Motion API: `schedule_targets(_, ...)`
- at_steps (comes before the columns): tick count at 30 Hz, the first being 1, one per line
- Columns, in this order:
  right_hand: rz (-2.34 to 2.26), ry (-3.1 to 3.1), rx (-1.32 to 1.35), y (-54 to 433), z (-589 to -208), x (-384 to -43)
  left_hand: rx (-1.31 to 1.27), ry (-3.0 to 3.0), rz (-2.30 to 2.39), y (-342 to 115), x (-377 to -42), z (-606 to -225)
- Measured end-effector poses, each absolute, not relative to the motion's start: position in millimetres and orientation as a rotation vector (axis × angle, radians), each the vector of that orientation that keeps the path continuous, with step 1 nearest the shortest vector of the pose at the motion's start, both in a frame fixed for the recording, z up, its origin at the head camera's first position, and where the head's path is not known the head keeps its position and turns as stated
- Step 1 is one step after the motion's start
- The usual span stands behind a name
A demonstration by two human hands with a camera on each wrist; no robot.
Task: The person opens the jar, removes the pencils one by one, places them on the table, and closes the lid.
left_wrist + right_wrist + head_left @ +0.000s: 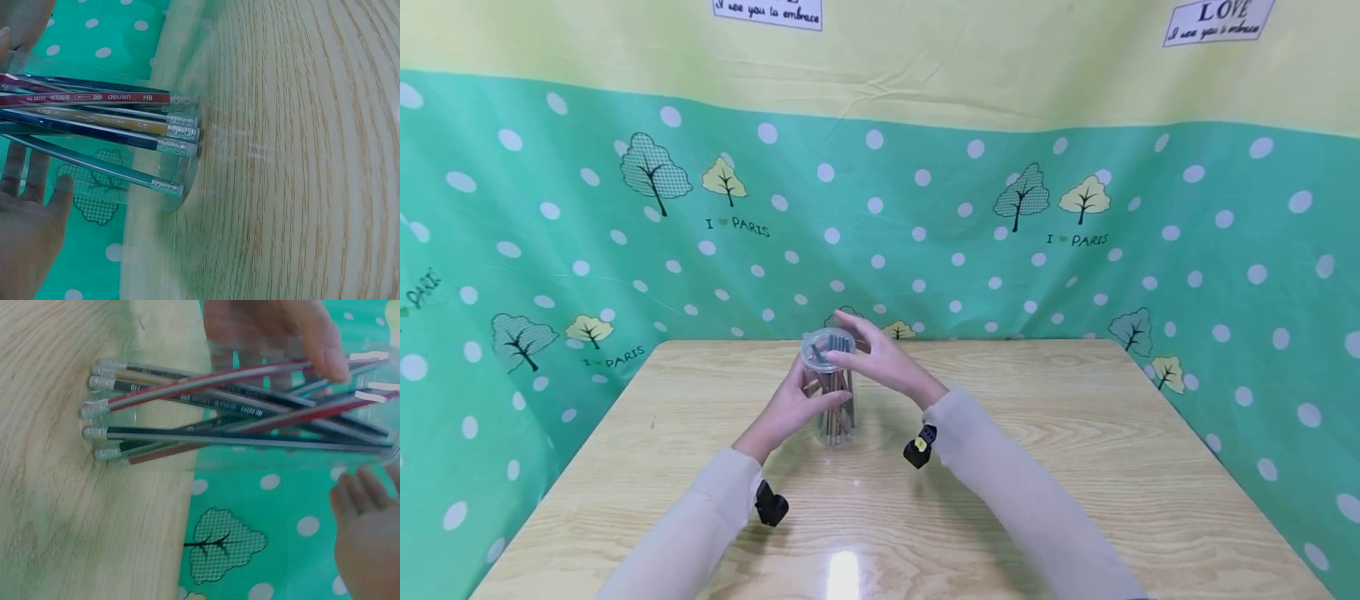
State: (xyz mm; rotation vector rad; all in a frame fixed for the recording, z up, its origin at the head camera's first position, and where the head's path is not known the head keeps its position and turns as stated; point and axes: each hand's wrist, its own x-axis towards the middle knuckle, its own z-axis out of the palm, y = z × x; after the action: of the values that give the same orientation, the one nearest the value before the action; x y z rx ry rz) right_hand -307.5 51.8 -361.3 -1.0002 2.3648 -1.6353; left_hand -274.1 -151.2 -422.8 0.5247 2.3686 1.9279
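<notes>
A tall clear plastic jar stands upright on the wooden table, several pencils leaning inside it. Their eraser ends point down at the jar's base, and a red pencil shows printed lettering. My left hand grips the side of the jar, its thumb across the front and the other fingers behind. Over the top sits a round clear lid, wider than the jar's body. My right hand holds the lid from the right, thumb at the near rim and fingers at the far side.
The light wooden table ends at a far edge just behind the jar. Beyond it hangs a green and yellow cloth with white dots and printed trees. A small black camera hangs at the right wrist, another camera at the left.
</notes>
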Motion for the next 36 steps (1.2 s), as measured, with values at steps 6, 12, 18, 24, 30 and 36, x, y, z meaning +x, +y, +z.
schedule_targets(6, -1.466, 2.75, -0.979, 41, -359, -296, 0.56, 2.358, 1.939, -152, -273, -423)
schedule_targets(12, -1.31, 3.03, -0.993, 30, -359, -284, 0.61, 2.358, 1.941, -152, -272, -422)
schedule_targets(18, -1.231, 3.143, -0.991, 27, -361, -281, 0.668, 2.35, 1.954, -152, -274, -422)
schedule_targets(24, -1.249, 3.138, -0.993, 26, -365, -282, 0.64, 2.351, 1.95, -152, -273, -423)
schedule_targets(30, -1.303, 3.076, -1.024, 28, -367, -283, 0.617, 2.382, 1.915, -152, -270, -421)
schedule_targets(36, -1.413, 2.96, -1.106, 32, -370, -285, 0.597, 2.371, 1.925, -153, -271, -422)
